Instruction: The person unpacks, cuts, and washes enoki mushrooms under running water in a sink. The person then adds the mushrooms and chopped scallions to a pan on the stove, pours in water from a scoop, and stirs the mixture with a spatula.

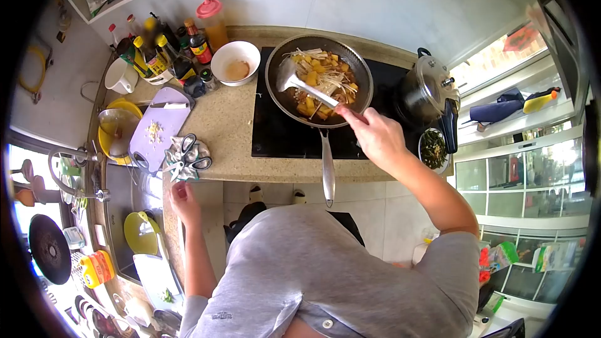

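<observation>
My right hand [379,140] is closed around the handle of a spatula [290,77], whose broad head rests inside the left part of the frying pan [273,97]. In the pan lie enoki mushrooms [336,81] and yellow-orange chunks [311,77] in brown sauce. The pan's long handle points toward me over the counter edge. My left hand [183,202] hangs at the counter's front edge with its fingers curled in and nothing visible in them. Just beyond it, scissors [188,145] with dark handles lie on a crumpled cloth [174,150].
A purple cutting board [164,101] holds chopped pieces and a knife. Behind it stand several sauce bottles [150,56] and a white bowl [225,57]. Right of the pan are a pressure cooker [421,91] and a plate of greens [433,149]. The sink [119,213] lies left.
</observation>
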